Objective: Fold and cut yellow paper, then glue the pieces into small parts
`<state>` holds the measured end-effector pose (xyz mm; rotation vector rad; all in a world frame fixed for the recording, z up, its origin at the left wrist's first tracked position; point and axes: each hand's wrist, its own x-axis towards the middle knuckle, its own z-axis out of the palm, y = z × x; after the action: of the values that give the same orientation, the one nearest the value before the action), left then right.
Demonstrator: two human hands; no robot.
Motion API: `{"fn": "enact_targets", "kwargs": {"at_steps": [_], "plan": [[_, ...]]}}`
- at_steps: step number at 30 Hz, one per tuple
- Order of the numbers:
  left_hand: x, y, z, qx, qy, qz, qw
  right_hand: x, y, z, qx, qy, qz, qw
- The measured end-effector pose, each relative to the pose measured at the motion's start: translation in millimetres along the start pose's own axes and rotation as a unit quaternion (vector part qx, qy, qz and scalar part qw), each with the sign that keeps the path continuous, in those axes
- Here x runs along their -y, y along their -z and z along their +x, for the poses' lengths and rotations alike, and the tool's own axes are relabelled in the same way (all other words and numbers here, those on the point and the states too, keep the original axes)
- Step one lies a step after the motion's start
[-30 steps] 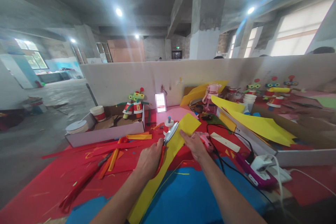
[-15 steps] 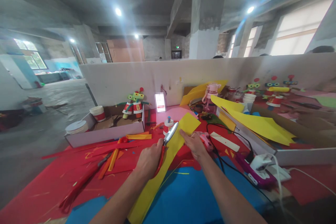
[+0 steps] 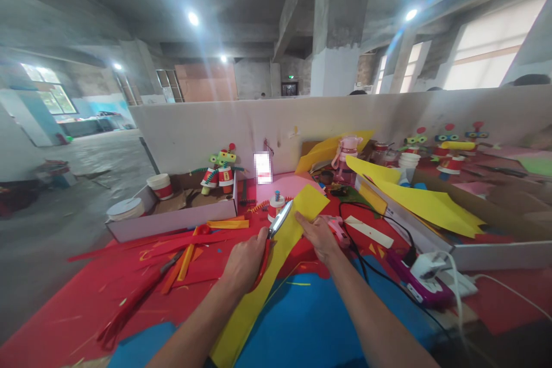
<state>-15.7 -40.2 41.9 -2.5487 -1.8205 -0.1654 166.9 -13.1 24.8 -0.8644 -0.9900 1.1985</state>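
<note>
My left hand point(image 3: 246, 261) is wrapped round the red handles of a pair of scissors point(image 3: 281, 219), blades pointing up and away to the right. The blades lie against the left edge of a long yellow paper strip point(image 3: 276, 264). My right hand point(image 3: 319, 237) pinches the right edge of that strip near its far end. From there the strip slants down towards me, passing beside my left forearm. Just beyond the blades stands a small paper cup figure point(image 3: 276, 206) with a blue top. Under my wrists lie blue paper point(image 3: 310, 322) and red paper point(image 3: 56, 322).
Cup robots point(image 3: 225, 172) stand in a box point(image 3: 172, 221) at the back left. Red-handled pliers point(image 3: 133, 305) and orange strips point(image 3: 186, 261) lie left. On the right are a purple power strip point(image 3: 422, 284), a black cable point(image 3: 366, 259), a pink glue gun point(image 3: 338, 231) and a box point(image 3: 495, 256) holding yellow paper.
</note>
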Motion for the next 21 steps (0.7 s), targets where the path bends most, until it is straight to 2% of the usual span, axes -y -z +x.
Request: {"fn": "enact_targets", "kwargs": {"at_steps": [6, 10, 13, 16, 19, 21], "plan": [[0, 13, -1, 0.003, 0.03, -0.006, 1.0, -4, 5, 5, -0.026, -0.002, 0.002, 1.0], [24, 22, 1, -0.064, 0.086, -0.023, 0.994, -4, 12, 12, -0.084, -0.003, 0.053, 0.995], [51, 24, 5, -0.125, 0.11, -0.088, 0.982, -4, 18, 17, -0.105, 0.005, 0.095, 0.99], [72, 19, 9, -0.162, 0.08, -0.26, 0.948, -2, 22, 18, -0.127, 0.009, 0.099, 0.987], [80, 13, 11, -0.139, 0.059, -0.448, 0.881, 0, 25, 18, -0.146, 0.016, 0.104, 0.984], [80, 12, 11, -0.124, 0.061, -0.5, 0.855, 1, 27, 19, -0.164, 0.019, 0.111, 0.98]]}}
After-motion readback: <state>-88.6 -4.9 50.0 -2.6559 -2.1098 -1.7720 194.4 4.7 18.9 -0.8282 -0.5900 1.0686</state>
